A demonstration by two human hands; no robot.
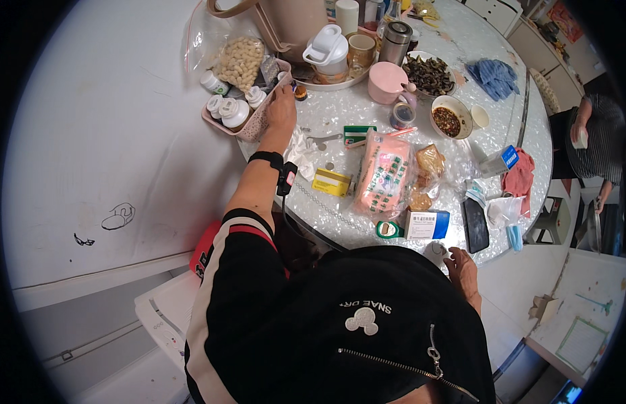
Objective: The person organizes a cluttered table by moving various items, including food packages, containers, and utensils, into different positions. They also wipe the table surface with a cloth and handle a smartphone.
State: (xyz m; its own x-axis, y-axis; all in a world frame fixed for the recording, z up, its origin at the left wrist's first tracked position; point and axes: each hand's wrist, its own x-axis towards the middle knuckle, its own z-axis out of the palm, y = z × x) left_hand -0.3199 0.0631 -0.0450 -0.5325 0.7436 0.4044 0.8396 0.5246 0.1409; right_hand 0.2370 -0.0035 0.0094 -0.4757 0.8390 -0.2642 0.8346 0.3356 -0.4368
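Observation:
My left hand point(281, 110) rests at the right rim of a pink perforated plastic basket point(253, 130). Its fingertips reach near a small white cap point(281, 76), and their grip is partly hidden. Inside the basket stand white plastic bottles point(234, 112), with a blister pack point(269, 69) and a clear bag of peanuts point(242, 58). A small bottle with an orange-brown cap point(300, 93) is just right of that hand. At the table's near edge, my right hand point(463, 272) has its fingers loosely bent and apart, beside a small clear round item point(437, 249).
A marble-patterned table point(338, 108) carries a pink-wrapped tissue pack point(384, 174), bagged bread point(428, 169), a medicine box point(427, 224), a smartphone point(475, 224) and a sauce bowl point(451, 117). A pink lidded cup point(386, 82) stands farther back. Another person point(593, 136) is at the right.

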